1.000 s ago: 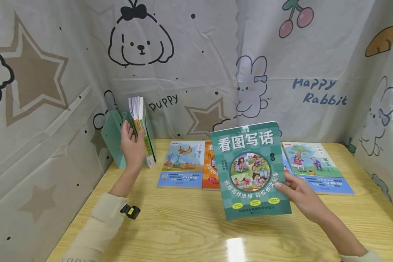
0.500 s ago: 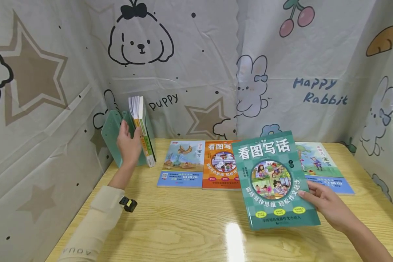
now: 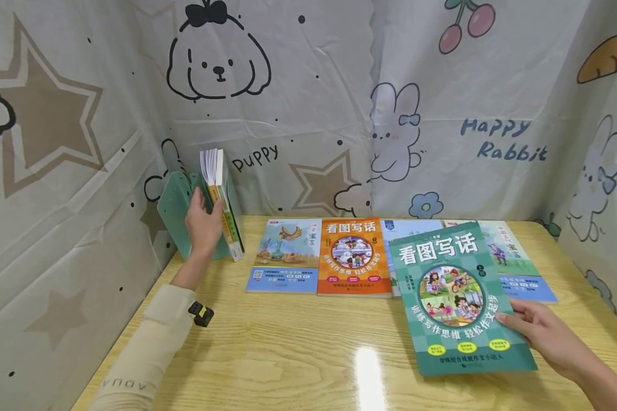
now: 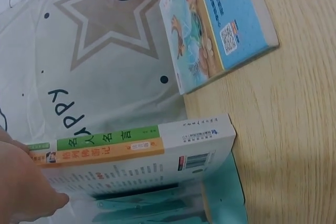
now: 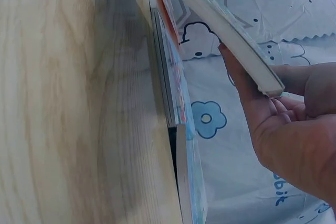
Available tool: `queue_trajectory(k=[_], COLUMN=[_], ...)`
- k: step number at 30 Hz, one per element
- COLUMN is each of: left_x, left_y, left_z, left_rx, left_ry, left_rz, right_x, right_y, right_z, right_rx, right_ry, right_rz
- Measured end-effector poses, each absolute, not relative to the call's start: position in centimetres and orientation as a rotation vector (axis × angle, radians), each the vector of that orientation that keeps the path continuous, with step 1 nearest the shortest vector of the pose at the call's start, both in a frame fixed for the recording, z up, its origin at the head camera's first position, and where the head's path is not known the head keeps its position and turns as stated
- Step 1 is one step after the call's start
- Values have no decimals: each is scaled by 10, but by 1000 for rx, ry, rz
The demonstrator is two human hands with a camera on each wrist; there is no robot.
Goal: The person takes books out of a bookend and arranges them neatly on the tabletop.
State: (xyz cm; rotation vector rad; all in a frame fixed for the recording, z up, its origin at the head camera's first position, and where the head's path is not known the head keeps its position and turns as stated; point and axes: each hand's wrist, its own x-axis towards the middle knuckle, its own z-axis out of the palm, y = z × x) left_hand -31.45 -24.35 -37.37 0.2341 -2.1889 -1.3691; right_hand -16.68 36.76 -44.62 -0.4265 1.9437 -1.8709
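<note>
My right hand [image 3: 542,337] grips a green workbook [image 3: 460,297] at its lower right edge, thumb on the cover and fingers beneath. The book is tilted just above the table, over the row of flat books. In the right wrist view the green workbook's edge [image 5: 220,24] bends over my fingers [image 5: 247,93]. My left hand [image 3: 203,220] rests flat against the upright books [image 3: 220,197] standing in a green book holder [image 3: 173,208] at the back left. In the left wrist view my fingers [image 4: 23,182] press the cover of the upright books [image 4: 136,150].
An orange workbook [image 3: 353,257], a blue storybook [image 3: 286,254] and another blue storybook [image 3: 516,265] lie flat in a row at the back of the wooden table [image 3: 298,354]. Printed cloth walls [image 3: 308,103] close in three sides.
My right hand has carried the green workbook right and down toward the table, uncovering the orange workbook. My left hand has stayed against the upright books.
</note>
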Motion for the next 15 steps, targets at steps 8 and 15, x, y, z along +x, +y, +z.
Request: queue_trajectory(k=[8, 15], left_x=[-317, -317], left_y=[-245, -242], left_z=[-378, -380], left_rx=[122, 103], left_ry=[-2205, -2189], left_rz=[-1244, -1232], right_x=[-158, -152], right_y=[386, 404], right_z=[-449, -453], right_rx=[-54, 128], right_ry=[2081, 2123], right_rz=[-1662, -1542])
